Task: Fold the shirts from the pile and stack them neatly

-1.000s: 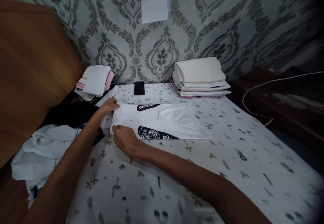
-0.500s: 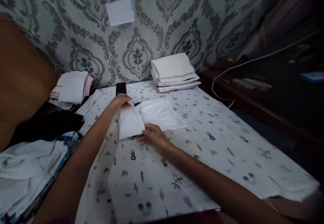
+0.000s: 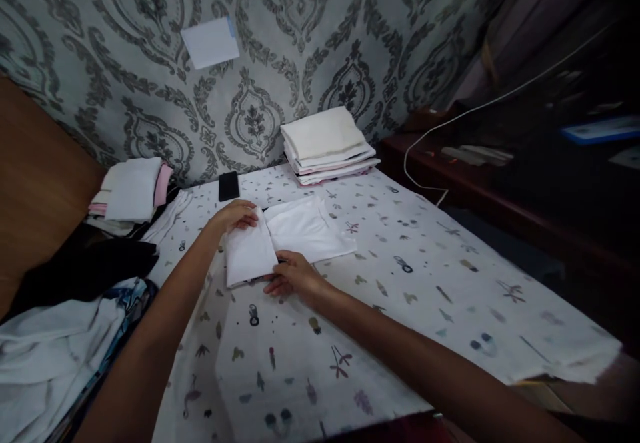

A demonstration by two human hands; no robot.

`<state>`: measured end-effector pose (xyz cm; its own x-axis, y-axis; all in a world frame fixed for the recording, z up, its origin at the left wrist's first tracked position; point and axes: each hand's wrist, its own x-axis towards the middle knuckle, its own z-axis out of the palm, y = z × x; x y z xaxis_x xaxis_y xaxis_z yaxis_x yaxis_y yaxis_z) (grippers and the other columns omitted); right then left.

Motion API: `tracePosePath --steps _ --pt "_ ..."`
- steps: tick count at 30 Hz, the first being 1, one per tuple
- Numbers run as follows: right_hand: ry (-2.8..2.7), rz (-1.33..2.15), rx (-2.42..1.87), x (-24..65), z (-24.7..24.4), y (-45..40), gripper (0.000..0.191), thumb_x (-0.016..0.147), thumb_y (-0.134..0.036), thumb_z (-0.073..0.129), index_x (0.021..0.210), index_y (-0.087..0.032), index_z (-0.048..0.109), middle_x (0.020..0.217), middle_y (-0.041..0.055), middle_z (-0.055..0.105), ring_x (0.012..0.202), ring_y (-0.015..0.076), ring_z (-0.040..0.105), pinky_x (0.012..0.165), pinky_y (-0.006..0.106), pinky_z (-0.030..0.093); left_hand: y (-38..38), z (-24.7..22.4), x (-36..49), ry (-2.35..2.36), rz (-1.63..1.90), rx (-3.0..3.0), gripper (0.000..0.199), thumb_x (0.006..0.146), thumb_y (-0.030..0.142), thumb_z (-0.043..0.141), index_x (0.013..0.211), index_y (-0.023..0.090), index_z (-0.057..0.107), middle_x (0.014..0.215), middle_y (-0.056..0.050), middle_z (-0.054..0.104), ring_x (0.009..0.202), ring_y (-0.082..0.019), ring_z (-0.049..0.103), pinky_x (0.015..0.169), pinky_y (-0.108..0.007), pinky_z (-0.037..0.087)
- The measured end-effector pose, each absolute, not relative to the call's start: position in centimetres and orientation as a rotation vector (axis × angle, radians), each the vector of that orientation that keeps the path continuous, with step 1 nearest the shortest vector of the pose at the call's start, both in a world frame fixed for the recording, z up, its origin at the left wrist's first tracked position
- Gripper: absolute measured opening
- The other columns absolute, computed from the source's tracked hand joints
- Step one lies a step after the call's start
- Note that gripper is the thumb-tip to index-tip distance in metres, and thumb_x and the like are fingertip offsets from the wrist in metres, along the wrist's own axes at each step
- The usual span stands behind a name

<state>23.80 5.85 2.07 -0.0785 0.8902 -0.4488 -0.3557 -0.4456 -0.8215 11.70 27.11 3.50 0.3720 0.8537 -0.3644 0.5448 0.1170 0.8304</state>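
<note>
A white folded cloth (image 3: 313, 229) lies on the patterned sheet, its left part folded over as a smaller flap. My left hand (image 3: 237, 216) rests on the flap's upper edge, fingers laid over the fabric. At the flap's lower right corner, my right hand (image 3: 295, 276) pinches the cloth, thumb above and fingers partly under the edge. A strip of dark print shows beneath the flap's bottom edge. Beyond my left hand lies a black phone-like object (image 3: 229, 186).
A stack of folded cloths (image 3: 327, 143) stands by the patterned wall. Another folded pile (image 3: 133, 189) and loose clothes (image 3: 55, 356) lie on the left. A white cable (image 3: 475, 113) runs past the dark furniture at right. A white card (image 3: 211, 43) is on the wall.
The raised flap has come down flatter on the cloth. My left fingers have shifted from its upper corner to lie over it. The view has turned slightly right.
</note>
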Motion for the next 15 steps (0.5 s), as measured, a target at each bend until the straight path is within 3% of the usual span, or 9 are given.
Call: tracePosePath --steps 2,5,9,12,15 --pt "-0.661 1.697 -1.23 23.8 1.9 5.9 0.023 0.078 -0.004 0.051 0.095 -0.016 0.059 0.062 -0.0009 0.066 0.051 0.0144 0.069 0.048 0.02 0.053 27.1 3.5 11.9 1.313 0.352 1.621 0.026 0.074 0.012 0.065 0.099 0.017 0.063 0.071 -0.003 0.071 0.058 -0.013 0.067 0.046 -0.019 0.04" --pt "-0.665 1.702 -1.219 23.8 1.9 6.0 0.023 0.077 -0.005 0.051 0.096 -0.016 0.059 0.062 -0.0011 0.066 0.052 0.0148 0.069 0.049 0.021 0.054 27.1 3.4 12.4 1.348 0.356 1.751 0.018 0.073 0.01 0.064 0.09 0.015 0.064 0.057 0.001 0.064 0.047 -0.011 0.059 0.043 -0.019 0.033" --pt "-0.697 1.666 -1.25 23.8 1.9 6.1 0.029 0.077 -0.003 0.049 0.101 -0.016 0.06 0.061 -0.0024 0.065 0.05 0.0144 0.069 0.046 0.02 0.054 27.3 2.9 13.3 1.388 0.408 1.914 0.007 0.075 0.013 0.065 0.081 0.015 0.063 0.052 0.004 0.057 0.042 -0.009 0.053 0.049 -0.02 0.038" --pt "-0.716 1.652 -1.304 23.9 1.7 6.3 0.031 0.079 -0.002 0.049 0.106 -0.016 0.058 0.059 -0.0029 0.064 0.047 0.0143 0.067 0.045 0.02 0.054 26.9 2.9 13.4 1.428 0.456 2.003 0.02 0.079 0.014 0.061 0.099 0.015 0.064 0.059 0.003 0.06 0.047 -0.011 0.055 0.054 -0.023 0.043" --pt "-0.703 1.648 -1.319 24.0 1.3 6.5 0.031 0.081 -0.003 0.051 0.109 -0.016 0.054 0.057 -0.0032 0.064 0.046 0.0145 0.067 0.045 0.021 0.055 25.2 3.0 12.5 1.447 0.509 2.091 0.034 0.085 0.018 0.058 0.118 0.018 0.059 0.081 -0.002 0.069 0.07 -0.016 0.064 0.071 -0.028 0.05"
